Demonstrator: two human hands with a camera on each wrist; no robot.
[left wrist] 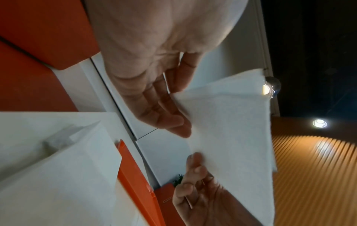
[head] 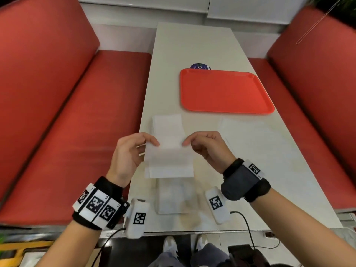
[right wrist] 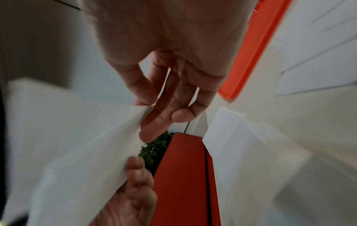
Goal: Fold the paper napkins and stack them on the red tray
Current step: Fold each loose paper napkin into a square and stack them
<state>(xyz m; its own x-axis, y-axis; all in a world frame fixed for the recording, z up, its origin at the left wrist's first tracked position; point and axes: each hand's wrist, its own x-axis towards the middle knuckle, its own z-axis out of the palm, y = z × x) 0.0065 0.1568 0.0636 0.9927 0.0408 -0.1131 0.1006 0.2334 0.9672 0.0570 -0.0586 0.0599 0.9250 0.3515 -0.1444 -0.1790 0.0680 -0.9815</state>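
Holding a white paper napkin (head: 169, 158) up over the near end of a pale table (head: 192, 45), at a booth between red benches (head: 81, 105). Pinching the napkin's upper left corner between thumb and fingers of the left hand (head: 128, 153), and its upper right corner the same way in the right hand (head: 208, 149), so that the sheet is hanging between them, clear of the tabletop. Showing, from the left wrist, fingertips (left wrist: 179, 130) lying against one face of the sheet and the thumb against the other; from the right wrist, blurred, the napkin's edge (right wrist: 133, 122) caught between thumb and fingers (right wrist: 154, 126). Lying flat beyond the hands: a second napkin (head: 167, 124), and a third (head: 250, 132) to the right, both on the table. Sitting farther back and right, apart from all three: the red tray (head: 225, 91), bare, partly covering a dark blue sticker (head: 199, 66). Resting under the held sheet: a faint, blurred pale stack (head: 171, 197), hard to make out.
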